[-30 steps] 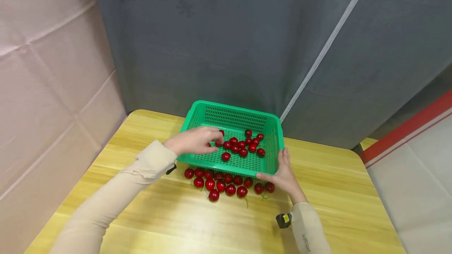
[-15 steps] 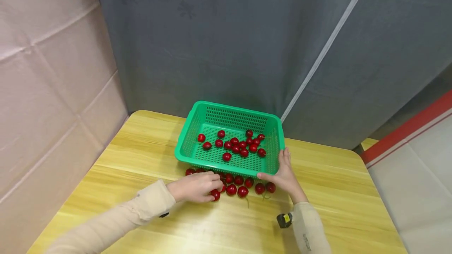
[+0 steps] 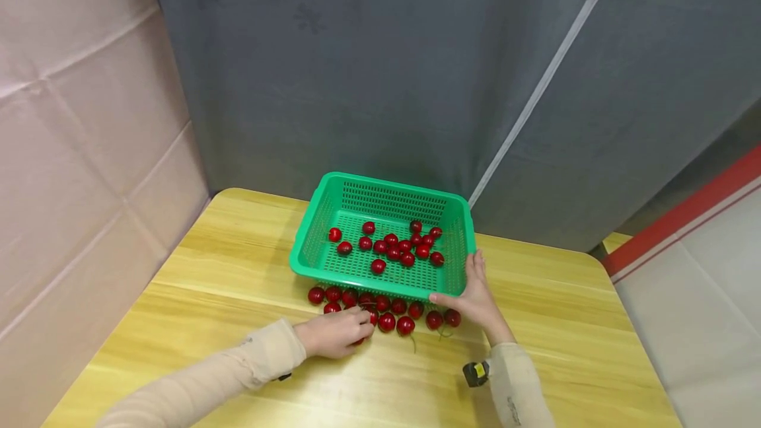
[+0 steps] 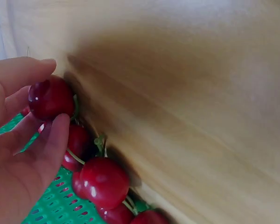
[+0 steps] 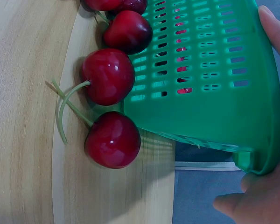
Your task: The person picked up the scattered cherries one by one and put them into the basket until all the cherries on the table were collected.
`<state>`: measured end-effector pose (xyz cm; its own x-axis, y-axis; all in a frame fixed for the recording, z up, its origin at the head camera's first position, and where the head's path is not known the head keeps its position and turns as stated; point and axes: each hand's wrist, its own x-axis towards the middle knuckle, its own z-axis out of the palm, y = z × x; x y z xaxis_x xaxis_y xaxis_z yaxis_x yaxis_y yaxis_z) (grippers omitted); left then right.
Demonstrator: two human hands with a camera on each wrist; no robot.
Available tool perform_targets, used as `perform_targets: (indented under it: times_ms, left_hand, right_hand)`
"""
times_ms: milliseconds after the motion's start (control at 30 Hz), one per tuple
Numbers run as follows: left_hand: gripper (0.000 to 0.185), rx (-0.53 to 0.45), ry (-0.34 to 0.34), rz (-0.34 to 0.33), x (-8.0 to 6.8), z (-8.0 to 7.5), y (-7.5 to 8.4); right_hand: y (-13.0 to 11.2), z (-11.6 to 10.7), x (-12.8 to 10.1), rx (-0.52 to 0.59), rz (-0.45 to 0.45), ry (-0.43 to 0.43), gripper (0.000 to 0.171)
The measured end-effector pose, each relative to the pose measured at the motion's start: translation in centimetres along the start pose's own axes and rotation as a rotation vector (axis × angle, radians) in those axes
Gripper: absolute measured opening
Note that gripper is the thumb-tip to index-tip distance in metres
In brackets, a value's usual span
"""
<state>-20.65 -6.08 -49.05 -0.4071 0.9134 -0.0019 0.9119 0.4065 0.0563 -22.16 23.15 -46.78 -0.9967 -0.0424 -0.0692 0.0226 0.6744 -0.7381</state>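
A green perforated basket (image 3: pixel 315 253) stands on the wooden table with several red cherries (image 3: pixel 406 246) inside. More cherries (image 3: pixel 386 312) lie in a row on the table against its near wall. My left hand (image 3: pixel 362 332) is at the left end of that row and pinches one cherry (image 4: pixel 50 98) between thumb and fingers. My right hand (image 3: pixel 466 288) grips the basket's near right corner (image 5: pixel 252 154), thumb on the front rim and fingers along the right side. Two stemmed cherries (image 5: pixel 107 74) lie just outside that corner.
The yellow wooden table (image 3: pixel 238 269) has rounded corners and ends at a grey curtain (image 3: pixel 380 71) behind the basket. A padded pink wall (image 3: pixel 77 137) runs along the left. A small black-and-yellow device (image 3: pixel 473 372) sits at my right wrist.
My left hand left the basket, leaving two cherries in its left part, came down to the row on the table and now pinches one cherry. The right hand stayed on the basket corner.
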Motion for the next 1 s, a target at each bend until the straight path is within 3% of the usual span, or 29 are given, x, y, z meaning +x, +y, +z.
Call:
perform_targets:
  times_ms: [233, 533, 1000]
  left_hand:
    - [0.012, 0.01, 0.032, 0.014, 0.1, 0.5, 0.0]
    - [0.015, -0.058, 0.043, -0.003, 0.1, 0.0, 0.4]
    - [0.023, -0.204, 0.111, 0.018, 0.7, -4.5, 1.0]
  right_hand:
    - [0.0, 0.0, -0.1, -0.003, -0.005, 0.008, 0.124]
    - [-0.1, 0.0, -0.1, -0.008, 0.003, -0.001, 0.124]
    - [-0.2, 0.0, -0.1, -0.016, 0.004, 0.0, 0.124]
